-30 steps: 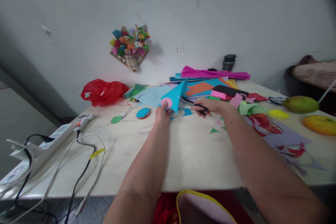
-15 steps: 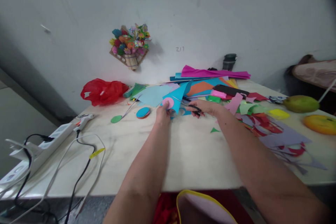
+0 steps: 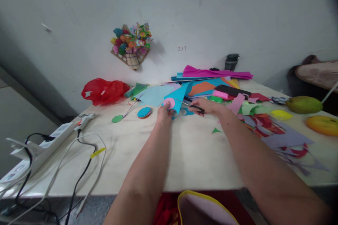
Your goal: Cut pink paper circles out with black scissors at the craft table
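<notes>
My left hand (image 3: 164,111) is closed, its thumb pressing a pink paper disc (image 3: 169,103) flat against a sheet of blue paper (image 3: 180,94). From the right, my right hand (image 3: 202,106) grips the black handles of a pair of scissors (image 3: 196,108). Their blades reach left over the blue paper, close to the pink disc's edge. A small stack of round discs with a blue one on top (image 3: 144,112) lies left of my left hand. Farther left is a green paper disc (image 3: 117,119).
Coloured paper scraps (image 3: 277,132) cover the table's right side, near two mango-like fruits (image 3: 303,104). A red plastic bag (image 3: 104,91) lies at the back left. A power strip (image 3: 39,149) with cables runs along the left edge. A dark cup (image 3: 231,62) stands by the wall.
The scissors' handles have come together in my right hand, closing the blades. My left hand, the pink disc and the blue paper stay nearly in place.
</notes>
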`<state>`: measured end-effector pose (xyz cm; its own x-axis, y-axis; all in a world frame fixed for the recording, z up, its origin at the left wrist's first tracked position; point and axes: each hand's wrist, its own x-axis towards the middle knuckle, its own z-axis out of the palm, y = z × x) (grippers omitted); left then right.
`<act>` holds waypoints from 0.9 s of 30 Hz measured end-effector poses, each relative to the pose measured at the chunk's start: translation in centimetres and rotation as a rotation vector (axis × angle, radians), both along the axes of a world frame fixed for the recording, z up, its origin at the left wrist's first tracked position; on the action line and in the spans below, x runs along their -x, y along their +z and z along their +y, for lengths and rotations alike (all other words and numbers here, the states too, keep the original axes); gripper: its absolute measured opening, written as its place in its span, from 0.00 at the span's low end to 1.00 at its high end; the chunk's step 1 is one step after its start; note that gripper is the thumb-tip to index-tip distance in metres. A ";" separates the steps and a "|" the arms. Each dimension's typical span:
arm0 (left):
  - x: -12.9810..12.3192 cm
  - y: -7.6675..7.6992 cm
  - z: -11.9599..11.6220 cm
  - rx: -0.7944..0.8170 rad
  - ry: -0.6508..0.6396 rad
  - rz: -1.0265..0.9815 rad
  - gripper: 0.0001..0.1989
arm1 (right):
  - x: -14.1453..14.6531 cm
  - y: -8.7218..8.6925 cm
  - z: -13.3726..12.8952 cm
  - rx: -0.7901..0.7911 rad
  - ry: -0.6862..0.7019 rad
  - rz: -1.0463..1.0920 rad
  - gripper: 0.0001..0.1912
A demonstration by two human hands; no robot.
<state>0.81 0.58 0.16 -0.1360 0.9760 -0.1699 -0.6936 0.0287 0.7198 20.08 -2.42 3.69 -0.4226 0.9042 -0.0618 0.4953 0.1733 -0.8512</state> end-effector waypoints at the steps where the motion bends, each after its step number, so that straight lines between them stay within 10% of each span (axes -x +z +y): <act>1: 0.0 0.0 0.0 0.003 0.001 0.005 0.03 | 0.0 0.0 0.0 -0.006 -0.002 0.000 0.17; 27: -0.2 0.0 0.0 0.031 -0.080 0.072 0.06 | 1.2 0.2 -0.3 -0.007 -0.001 0.020 0.14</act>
